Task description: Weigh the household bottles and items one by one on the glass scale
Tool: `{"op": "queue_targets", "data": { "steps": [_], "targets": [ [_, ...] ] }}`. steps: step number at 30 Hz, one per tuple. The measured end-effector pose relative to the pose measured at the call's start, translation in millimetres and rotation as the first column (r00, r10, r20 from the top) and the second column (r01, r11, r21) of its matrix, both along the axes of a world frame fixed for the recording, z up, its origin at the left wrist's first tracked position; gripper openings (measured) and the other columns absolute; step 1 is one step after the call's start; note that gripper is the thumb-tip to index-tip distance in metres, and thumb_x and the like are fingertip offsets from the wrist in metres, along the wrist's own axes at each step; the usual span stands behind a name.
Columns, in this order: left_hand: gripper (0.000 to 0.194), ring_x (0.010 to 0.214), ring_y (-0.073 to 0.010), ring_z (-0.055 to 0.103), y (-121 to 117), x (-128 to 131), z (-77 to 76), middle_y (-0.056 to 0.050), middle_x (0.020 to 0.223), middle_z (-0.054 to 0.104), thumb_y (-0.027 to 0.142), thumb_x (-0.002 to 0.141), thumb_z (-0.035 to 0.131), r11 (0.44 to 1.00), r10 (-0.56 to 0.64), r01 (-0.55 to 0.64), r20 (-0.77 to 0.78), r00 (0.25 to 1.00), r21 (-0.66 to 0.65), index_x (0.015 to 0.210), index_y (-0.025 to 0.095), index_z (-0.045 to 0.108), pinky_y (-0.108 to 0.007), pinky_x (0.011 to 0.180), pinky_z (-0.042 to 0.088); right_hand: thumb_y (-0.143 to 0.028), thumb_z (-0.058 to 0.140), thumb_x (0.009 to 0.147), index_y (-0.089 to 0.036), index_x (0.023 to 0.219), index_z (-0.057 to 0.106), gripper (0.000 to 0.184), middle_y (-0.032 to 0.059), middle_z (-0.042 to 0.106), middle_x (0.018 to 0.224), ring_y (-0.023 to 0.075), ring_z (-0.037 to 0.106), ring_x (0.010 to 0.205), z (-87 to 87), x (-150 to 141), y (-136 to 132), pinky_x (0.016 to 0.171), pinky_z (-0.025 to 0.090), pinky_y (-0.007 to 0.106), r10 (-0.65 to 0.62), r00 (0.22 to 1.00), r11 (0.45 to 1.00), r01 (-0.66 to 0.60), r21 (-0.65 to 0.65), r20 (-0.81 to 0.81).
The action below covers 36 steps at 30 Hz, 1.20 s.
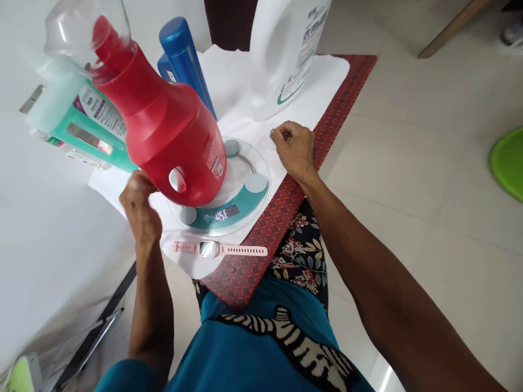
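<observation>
A large red bottle [175,130] with a clear cap [87,32] stands on a round glass scale [255,204]. Lit digits show on the scale's display [226,213], but I cannot read them surely. Close beside the bottle's lower left side is my left hand [141,204], its fingers curled in and partly hidden behind the bottle. My right hand [295,148] rests as a loose fist on the white sheet, right of the scale and apart from it. A pink-strapped smartwatch [208,249] lies flat in front of the scale.
Behind the red bottle are a green liquid jug [77,130] and a blue bottle [186,60]. A big white jug [281,54] stands at the back right. The red patterned table edge [281,212] runs diagonally. A green stool [509,163] is far right.
</observation>
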State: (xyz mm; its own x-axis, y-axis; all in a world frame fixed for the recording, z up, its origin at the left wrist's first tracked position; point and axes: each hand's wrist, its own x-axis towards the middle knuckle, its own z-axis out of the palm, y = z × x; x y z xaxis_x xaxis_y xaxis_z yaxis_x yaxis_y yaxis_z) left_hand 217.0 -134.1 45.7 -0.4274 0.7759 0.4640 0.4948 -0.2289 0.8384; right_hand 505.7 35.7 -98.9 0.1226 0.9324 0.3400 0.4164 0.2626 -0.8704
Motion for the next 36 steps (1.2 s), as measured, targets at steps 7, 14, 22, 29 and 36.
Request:
{"op": "queue_targets", "data": {
  "steps": [7, 14, 22, 29, 36],
  "targets": [
    [0.076, 0.063, -0.0190, 0.060, -41.7, -46.4, -43.4, -0.003, 0.066, 0.058, 0.096, 0.087, 0.056, 0.911, 0.388, -0.354, 0.150, 0.909, -0.211, 0.073, 0.022, 0.059, -0.033, 0.066, 0.051, -0.041, 0.064, 0.105, -0.028, 0.082, 0.062, 0.027, 0.0061, 0.070, 0.083, 0.0263, 0.068, 0.086, -0.9, 3.2, 0.9, 0.089, 0.057, 0.045, 0.015, 1.000, 1.000, -0.015, 0.006, 0.002],
    [0.068, 0.068, -0.0160, 0.061, -38.0, -33.2, -49.8, -0.003, 0.084, 0.064, 0.089, 0.089, 0.064, 0.919, 0.393, -0.382, 0.176, 0.902, -0.092, 0.091, 0.021, 0.063, -0.031, 0.070, 0.052, -0.044, 0.063, 0.108, -0.027, 0.084, 0.064, 0.029, 0.0065, 0.068, 0.082, 0.0284, 0.068, 0.090, -6.7, 4.3, 5.4, 0.088, 0.057, 0.047, 0.023, 1.000, 1.000, -0.023, 0.011, -0.010],
    [0.072, 0.076, -0.0222, 0.064, 3.1, 34.1, -4.9, -0.005, 0.077, 0.066, 0.092, 0.093, 0.065, 0.995, 0.028, -0.028, 0.006, 1.000, 0.097, 0.076, 0.022, 0.062, -0.035, 0.071, 0.052, -0.032, 0.064, 0.103, -0.028, 0.079, 0.056, 0.026, 0.0060, 0.068, 0.085, 0.0263, 0.064, 0.086, 1.9, 0.1, 5.6, 0.092, 0.054, 0.045, -0.001, 0.999, 1.000, 0.000, -0.003, -0.037],
    [0.093, 0.047, -0.0063, 0.024, 29.3, 64.6, 19.1, 0.008, 0.054, 0.030, 0.091, 0.048, 0.098, 0.987, 0.129, -0.153, 0.330, 0.935, 0.047, 0.058, 0.023, 0.035, -0.026, 0.042, 0.017, -0.024, 0.062, 0.098, -0.028, 0.074, 0.050, 0.027, 0.0035, 0.067, 0.080, 0.0231, 0.057, 0.081, 15.8, -3.3, 2.8, 0.085, 0.048, 0.040, 0.006, 0.997, 1.000, -0.007, -0.005, -0.076],
    [0.089, 0.050, -0.0067, 0.024, 86.0, 78.2, 39.8, 0.008, 0.059, 0.028, 0.093, 0.063, 0.090, 0.973, 0.091, -0.147, 0.293, 0.952, 0.178, 0.065, 0.025, 0.033, -0.026, 0.042, 0.018, -0.023, 0.061, 0.099, -0.029, 0.072, 0.046, 0.032, 0.0051, 0.067, 0.081, 0.0246, 0.058, 0.082, 22.9, -3.3, -0.6, 0.084, 0.045, 0.039, 0.037, 0.995, 0.999, -0.040, -0.031, -0.089]
  ]
}}
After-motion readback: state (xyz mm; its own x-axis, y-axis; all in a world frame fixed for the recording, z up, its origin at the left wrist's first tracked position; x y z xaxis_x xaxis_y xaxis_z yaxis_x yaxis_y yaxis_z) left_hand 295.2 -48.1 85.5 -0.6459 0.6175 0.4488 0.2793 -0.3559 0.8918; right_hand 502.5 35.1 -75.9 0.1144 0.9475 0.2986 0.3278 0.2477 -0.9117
